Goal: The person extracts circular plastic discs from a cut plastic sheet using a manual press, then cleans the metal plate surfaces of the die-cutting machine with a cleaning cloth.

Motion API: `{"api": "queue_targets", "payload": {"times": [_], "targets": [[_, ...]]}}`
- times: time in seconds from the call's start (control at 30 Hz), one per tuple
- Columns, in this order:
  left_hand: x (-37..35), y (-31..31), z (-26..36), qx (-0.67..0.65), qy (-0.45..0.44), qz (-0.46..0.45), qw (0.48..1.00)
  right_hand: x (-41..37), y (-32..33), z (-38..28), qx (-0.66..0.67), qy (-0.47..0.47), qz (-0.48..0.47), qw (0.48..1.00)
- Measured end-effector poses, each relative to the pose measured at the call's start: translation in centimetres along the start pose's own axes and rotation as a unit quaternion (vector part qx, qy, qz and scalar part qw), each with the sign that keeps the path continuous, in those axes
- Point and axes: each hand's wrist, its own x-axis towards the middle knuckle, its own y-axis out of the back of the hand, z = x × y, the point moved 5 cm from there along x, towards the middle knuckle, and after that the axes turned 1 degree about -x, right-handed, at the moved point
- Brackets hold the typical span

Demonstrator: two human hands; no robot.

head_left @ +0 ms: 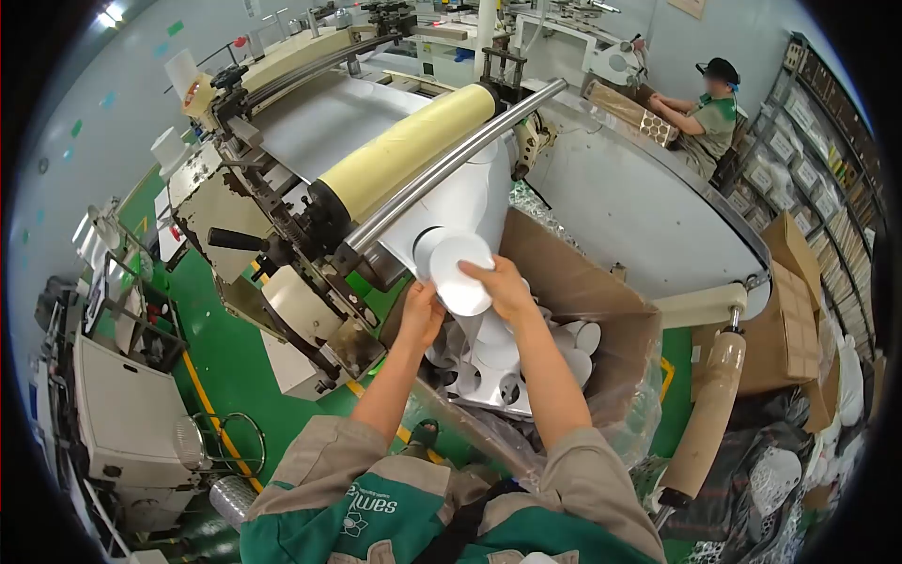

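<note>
A round white disc (460, 274) is in front of me, below the machine's steel roller. My right hand (503, 289) grips its right edge, thumb on top. My left hand (421, 312) is closed at the lower left, its fingers pinched at the edge of the white sheet (467, 202); the disc partly hides the place. This sheet hangs from the roller and has round cut-outs. Beneath my hands stands a plastic-lined cardboard box (611, 352) holding white sheet scrap with round holes (489, 376) and loose discs.
The machine's yellow roller (409, 150) and steel roller (460, 169) lie just ahead. A crank handle (237, 240) sticks out at left. On the right are a brown-wrapped roll (709, 414) and cardboard boxes (780, 329). A person (709, 117) works at the far right, near shelves (799, 141).
</note>
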Motion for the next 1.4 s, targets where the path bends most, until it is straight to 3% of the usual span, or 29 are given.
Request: {"api": "queue_targets", "payload": {"times": [0.07, 0.1, 0.13, 0.2, 0.27, 0.3, 0.43, 0.47, 0.57, 0.6, 0.67, 0.7, 0.73, 0.8, 0.83, 0.9, 1.03, 1.1, 1.2, 1.27, 1.4], "targets": [[-1.3, -2.4, 0.0, -0.009, -0.017, -0.014, 1.0, -1.1, 1.9, 0.6, 0.177, 0.066, 0.057, 0.98], [-1.3, -0.9, -1.9, 0.032, 0.055, 0.025, 0.998, -2.3, 3.1, 1.2, 0.268, 0.081, 0.089, 0.956], [-0.4, 1.8, -5.1, 0.115, 0.068, 0.012, 0.991, -3.7, 4.2, 2.1, 0.358, 0.096, 0.119, 0.921], [-0.6, 1.9, -7.0, 0.221, 0.041, -0.037, 0.974, -5.8, 6.2, 4.3, 0.299, 0.128, 0.182, 0.928], [-1.0, 1.6, -7.5, 0.086, 0.127, -0.025, 0.988, -6.4, 7.2, 8.2, 0.095, 0.042, 0.145, 0.984], [-1.4, 1.3, -7.4, 0.02, 0.169, -0.018, 0.985, -6.4, 6.6, 9.2, 0.088, 0.024, 0.136, 0.986], [-2.1, 1.6, -7.3, -0.016, 0.168, -0.024, 0.985, -8.5, 5.7, 9.9, 0.072, 0.068, 0.207, 0.973], [-2.3, 1.5, -6.8, 0.032, 0.19, -0.039, 0.98, -9.2, 5.6, 9.8, 0.075, 0.087, 0.233, 0.966], [-1.6, 2.2, -4.4, 0.255, 0.11, -0.009, 0.961, -12.7, 8.0, 11.0, 0.23, 0.131, 0.335, 0.904], [-1.8, 1.8, -3.4, 0.208, 0.089, -0.006, 0.974, -14.7, 9.6, 12.3, 0.198, 0.127, 0.378, 0.896], [-1.4, 3.6, -5.0, 0.236, 0.102, -0.067, 0.964, -19.8, 11.2, 15.0, 0.186, 0.136, 0.436, 0.87], [-2.7, 3.3, -4.5, 0.272, 0.136, -0.053, 0.951, -22.8, 11.0, 16.3, 0.187, 0.144, 0.464, 0.854], [-2.7, 5.4, -7.5, 0.27, 0.159, -0.062, 0.948, -25.8, 9.9, 17.3, 0.184, 0.12, 0.506, 0.834], [-6.0, 7.0, -9.1, 0.194, 0.132, -0.034, 0.971, -31.9, 8.6, 21.5, 0.137, 0.091, 0.555, 0.815], [-7.8, 8.4, -9.7, 0.224, 0.109, -0.03, 0.968, -34.8, 6.8, 23.5, 0.122, 0.054, 0.583, 0.802], [-11.6, 10.3, -8.6, 0.227, 0.131, -0.09, 0.961, -40.0, 3.2, 27.6, 0.127, 0.016, 0.601, 0.789], [-19.5, 16.2, -4.4, 0.321, 0.208, -0.203, 0.901, -50.8, -5.1, 37.5, 0.195, 0.002, 0.666, 0.72], [-22.6, 22.9, -3.4, 0.465, 0.277, -0.178, 0.822, -56.1, -9.7, 42.0, 0.242, -0.029, 0.758, 0.605], [-27.2, 33.1, -1.8, 0.527, 0.391, -0.052, 0.753, -62.5, -15.6, 49.4, 0.265, -0.01, 0.818, 0.51], [-30.2, 36.5, -0.6, 0.578, 0.418, -0.033, 0.701, -65.6, -17.9, 54.6, 0.279, -0.066, 0.839, 0.463], [-35.4, 38.6, -0.4, 0.604, 0.43, -0.094, 0.664, -68.4, -16.5, 59.5, 0.328, -0.013, 0.843, 0.427]]}}
